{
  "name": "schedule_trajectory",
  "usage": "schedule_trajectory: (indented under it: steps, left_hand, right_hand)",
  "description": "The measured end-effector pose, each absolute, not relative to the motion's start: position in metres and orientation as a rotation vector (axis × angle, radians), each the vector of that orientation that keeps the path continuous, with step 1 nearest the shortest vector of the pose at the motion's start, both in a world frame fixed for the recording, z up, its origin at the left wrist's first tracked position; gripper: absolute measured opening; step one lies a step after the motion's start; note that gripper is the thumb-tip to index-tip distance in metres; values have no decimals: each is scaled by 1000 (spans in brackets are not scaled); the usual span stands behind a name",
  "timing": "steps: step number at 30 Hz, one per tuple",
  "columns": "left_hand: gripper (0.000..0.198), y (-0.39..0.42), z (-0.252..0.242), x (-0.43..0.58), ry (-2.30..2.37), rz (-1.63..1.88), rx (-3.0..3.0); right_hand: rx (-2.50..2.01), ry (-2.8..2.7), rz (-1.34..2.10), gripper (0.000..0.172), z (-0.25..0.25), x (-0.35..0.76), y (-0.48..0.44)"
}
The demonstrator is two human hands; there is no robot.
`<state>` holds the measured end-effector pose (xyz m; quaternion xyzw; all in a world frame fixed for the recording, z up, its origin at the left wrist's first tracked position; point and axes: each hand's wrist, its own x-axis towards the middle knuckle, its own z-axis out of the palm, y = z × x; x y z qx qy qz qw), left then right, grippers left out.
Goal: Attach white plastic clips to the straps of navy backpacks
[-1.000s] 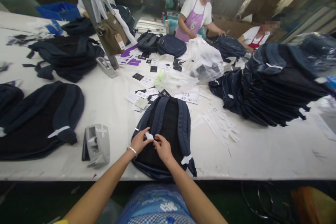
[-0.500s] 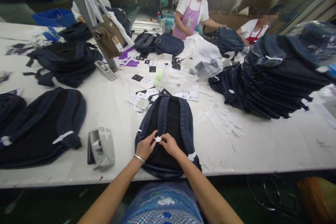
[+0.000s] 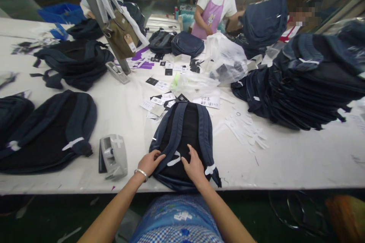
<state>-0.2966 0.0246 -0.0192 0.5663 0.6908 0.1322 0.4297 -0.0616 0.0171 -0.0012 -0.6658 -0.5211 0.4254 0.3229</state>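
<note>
A navy backpack lies in front of me, its black back panel and two shoulder straps facing up. My left hand is closed at the lower part of the left shoulder strap, thumb and fingers at its outer edge. A white strip is looped near that strap's lower end, between my hands. Over the back panel, my right hand has its thumb and fingers apart and holds nothing. Another white strip wraps the low end of the right strap.
A grey tape dispenser stands left of the backpack. Loose white strips lie to the right, before a tall backpack stack. Tags and a plastic bag lie beyond. A co-worker in a purple apron stands opposite.
My hands have parted from the white strip at the middle; the left went outward to the strap, the right opened. Across the table, a backpack has been raised near the co-worker.
</note>
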Motion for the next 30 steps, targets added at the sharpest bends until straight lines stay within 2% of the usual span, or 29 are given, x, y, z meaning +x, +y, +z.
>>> schedule_trajectory:
  steps: [2, 3, 5, 8, 10, 12, 17, 22, 25, 30]
  left_hand:
    - [47, 18, -18, -290, 1765, 211, 1508]
    - [46, 16, -18, -287, 1755, 183, 1530]
    - [36, 16, -19, -283, 1685, 208, 1550]
    - [24, 23, -18, -287, 1596, 348, 1518]
    - [24, 32, -16, -295, 1593, 425, 1519]
    - [24, 44, -14, -305, 1594, 455, 1596]
    - [27, 71, -17, -310, 1522, 292, 1731]
    - [56, 90, -29, -303, 1527, 220, 1606]
    - [71, 95, -30, -305, 1481, 238, 1517]
    - [43, 68, -23, -316, 1258, 337, 1324]
  right_hand:
    - [-1729, -1493, 897, 46, 11, -66, 15]
    - [-1698, -1512, 930, 40, 13, -69, 14]
    - [-1659, -1427, 1281, 28, 9, -80, 14]
    - [-1630, -1027, 1887, 26, -13, -99, 11]
    - [-1574, -772, 2030, 26, -26, -111, 10]
    - [-1496, -632, 2024, 28, -35, -121, 9]
    - [-1433, -572, 1872, 49, -43, -142, 22]
    - [-1367, -658, 1920, 39, -40, -147, 39]
    - [-1375, -749, 1936, 38, -32, -142, 41]
    - [-1207, -776, 1907, 46, -23, -142, 33]
